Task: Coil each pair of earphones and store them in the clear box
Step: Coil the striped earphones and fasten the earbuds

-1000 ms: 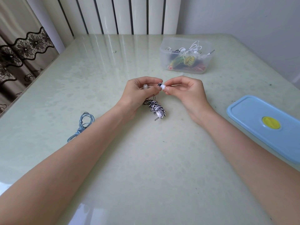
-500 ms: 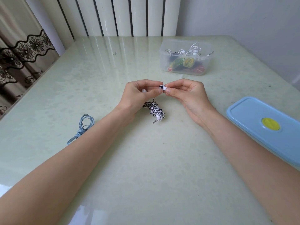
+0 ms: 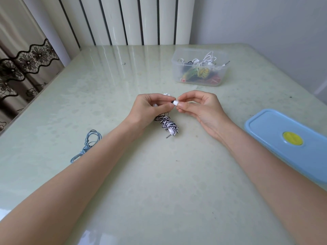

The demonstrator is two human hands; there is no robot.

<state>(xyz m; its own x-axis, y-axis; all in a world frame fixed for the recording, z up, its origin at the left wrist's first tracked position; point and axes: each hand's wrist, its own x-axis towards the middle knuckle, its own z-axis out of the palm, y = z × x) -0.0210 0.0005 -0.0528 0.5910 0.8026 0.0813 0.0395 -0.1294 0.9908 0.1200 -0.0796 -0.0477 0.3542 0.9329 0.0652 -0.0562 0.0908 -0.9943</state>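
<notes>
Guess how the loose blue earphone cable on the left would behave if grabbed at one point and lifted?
Likely floppy: the thin blue earphone cable lies in slack, uneven loops with a tail trailing toward the arm, so the loops would probably sag and partly unravel. Probably very light, given how thin the strands look. On the glossy pale green tabletop it would likely slide easily if pushed.

We see soft, even daylight, glare streaking the table at upper centre, and wide-angle bending at the edges.

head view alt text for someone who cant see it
Two hands, left hand and right hand, pinch a white earbud above a black-and-white cord bundle on a table. Clear box behind, blue lid right, blue cord left.
</notes>
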